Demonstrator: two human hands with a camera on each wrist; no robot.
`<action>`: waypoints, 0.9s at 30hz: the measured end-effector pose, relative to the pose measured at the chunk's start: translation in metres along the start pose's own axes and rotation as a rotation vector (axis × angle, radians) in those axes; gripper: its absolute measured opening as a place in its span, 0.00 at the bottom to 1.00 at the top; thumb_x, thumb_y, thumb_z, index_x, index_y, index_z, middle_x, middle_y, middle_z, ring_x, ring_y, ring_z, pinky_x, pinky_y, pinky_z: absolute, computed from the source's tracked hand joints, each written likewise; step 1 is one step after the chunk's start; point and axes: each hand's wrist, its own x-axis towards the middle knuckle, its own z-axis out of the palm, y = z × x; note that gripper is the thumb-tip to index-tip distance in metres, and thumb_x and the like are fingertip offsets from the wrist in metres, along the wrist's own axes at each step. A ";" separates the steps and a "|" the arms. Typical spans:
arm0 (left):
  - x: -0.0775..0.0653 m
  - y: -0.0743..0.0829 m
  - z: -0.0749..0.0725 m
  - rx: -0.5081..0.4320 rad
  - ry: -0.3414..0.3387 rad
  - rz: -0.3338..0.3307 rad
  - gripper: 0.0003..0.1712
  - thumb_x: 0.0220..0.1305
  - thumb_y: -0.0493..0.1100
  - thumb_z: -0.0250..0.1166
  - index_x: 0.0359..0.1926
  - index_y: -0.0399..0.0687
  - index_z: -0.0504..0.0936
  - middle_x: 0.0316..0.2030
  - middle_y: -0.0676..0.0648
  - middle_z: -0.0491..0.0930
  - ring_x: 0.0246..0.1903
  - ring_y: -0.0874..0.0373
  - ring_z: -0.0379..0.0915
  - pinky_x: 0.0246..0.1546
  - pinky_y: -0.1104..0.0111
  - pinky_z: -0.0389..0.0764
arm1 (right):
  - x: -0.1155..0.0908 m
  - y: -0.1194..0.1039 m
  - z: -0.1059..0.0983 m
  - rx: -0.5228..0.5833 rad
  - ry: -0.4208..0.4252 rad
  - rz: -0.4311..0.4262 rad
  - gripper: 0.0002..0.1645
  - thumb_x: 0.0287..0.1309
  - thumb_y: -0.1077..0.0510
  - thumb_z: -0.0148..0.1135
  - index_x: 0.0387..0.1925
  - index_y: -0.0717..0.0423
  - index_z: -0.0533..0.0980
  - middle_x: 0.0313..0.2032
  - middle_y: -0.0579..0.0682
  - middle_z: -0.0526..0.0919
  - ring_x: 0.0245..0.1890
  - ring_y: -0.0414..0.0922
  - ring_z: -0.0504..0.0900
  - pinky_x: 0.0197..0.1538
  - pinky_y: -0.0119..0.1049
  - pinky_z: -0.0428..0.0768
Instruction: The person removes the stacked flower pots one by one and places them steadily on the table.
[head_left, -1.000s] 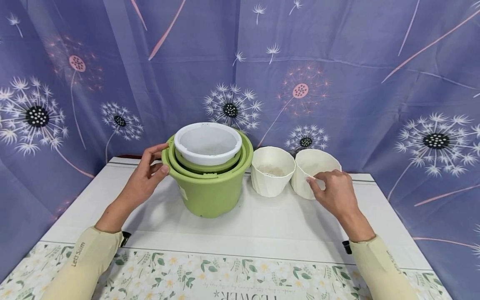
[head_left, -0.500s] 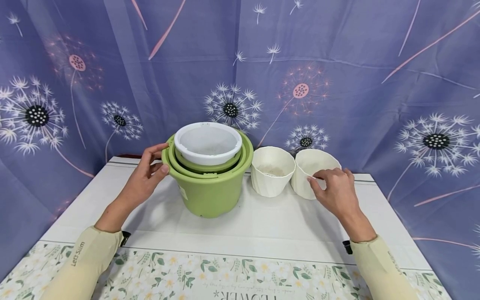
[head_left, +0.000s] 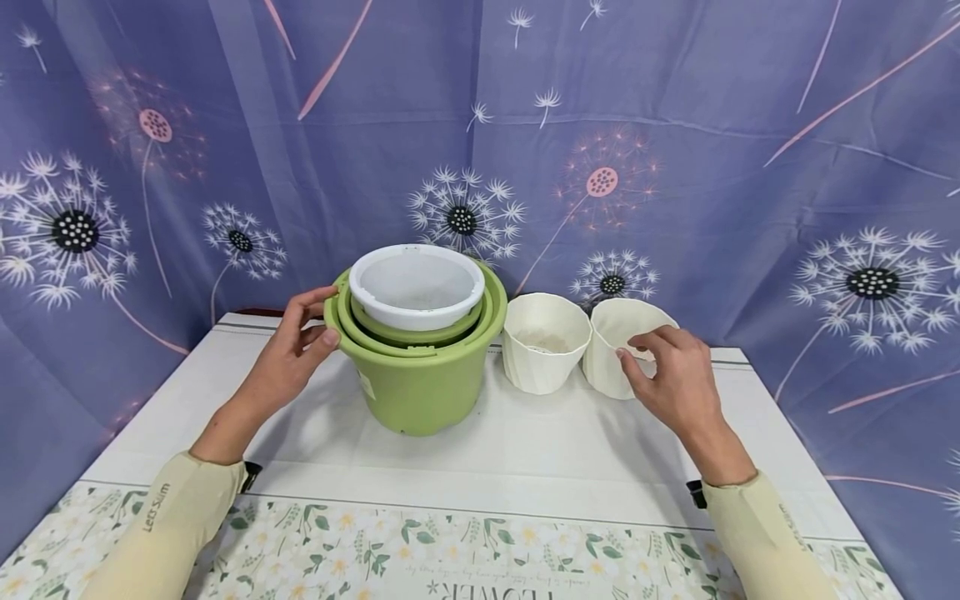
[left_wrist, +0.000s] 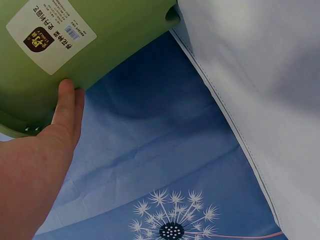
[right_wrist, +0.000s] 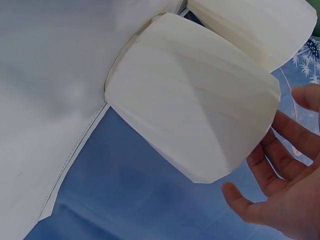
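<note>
A large green flowerpot (head_left: 423, 396) stands left of centre on the table. Smaller green pots nest inside it, with a white pot (head_left: 416, 317) innermost. My left hand (head_left: 288, 358) holds its left rim, thumb and index at the edge; in the left wrist view other fingers (left_wrist: 65, 102) lie against the wall below the rim. Two cream fluted pots stand to the right: one cream pot (head_left: 546, 367) beside the green stack, the other cream pot (head_left: 606, 371) at its right. My right hand (head_left: 678, 379) hovers at that right pot's rim, thumb and fingers spread apart, pinching nothing.
A white tablecloth (head_left: 540, 450) with a floral front border (head_left: 352, 533) covers the table. Behind hangs a purple-blue dandelion-print curtain (head_left: 420, 108), close to the pots. A printed label (left_wrist: 52, 35) is on the green pot's side.
My right thumb and fingers have parted from the right cream pot's rim, and the hand has lifted slightly. My left hand and all the pots stay where they were.
</note>
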 end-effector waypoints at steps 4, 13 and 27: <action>0.000 -0.001 0.000 0.000 -0.003 -0.003 0.33 0.84 0.36 0.52 0.83 0.52 0.54 0.64 0.43 0.66 0.60 0.64 0.76 0.56 0.78 0.79 | 0.001 -0.001 -0.001 0.001 0.007 -0.010 0.10 0.55 0.62 0.78 0.37 0.66 0.88 0.34 0.60 0.87 0.31 0.61 0.82 0.35 0.58 0.78; 0.000 0.000 -0.001 -0.007 0.000 0.010 0.33 0.84 0.35 0.52 0.83 0.50 0.54 0.63 0.43 0.67 0.60 0.64 0.77 0.56 0.78 0.80 | 0.006 -0.007 -0.004 0.049 0.040 -0.019 0.10 0.55 0.62 0.76 0.38 0.65 0.87 0.35 0.60 0.85 0.33 0.61 0.81 0.36 0.58 0.77; 0.000 -0.001 -0.001 -0.011 0.000 0.005 0.33 0.84 0.36 0.51 0.83 0.51 0.54 0.64 0.42 0.66 0.60 0.63 0.76 0.56 0.79 0.79 | 0.019 -0.025 -0.011 0.093 0.063 -0.011 0.11 0.56 0.62 0.76 0.40 0.63 0.88 0.38 0.60 0.85 0.38 0.62 0.81 0.41 0.61 0.76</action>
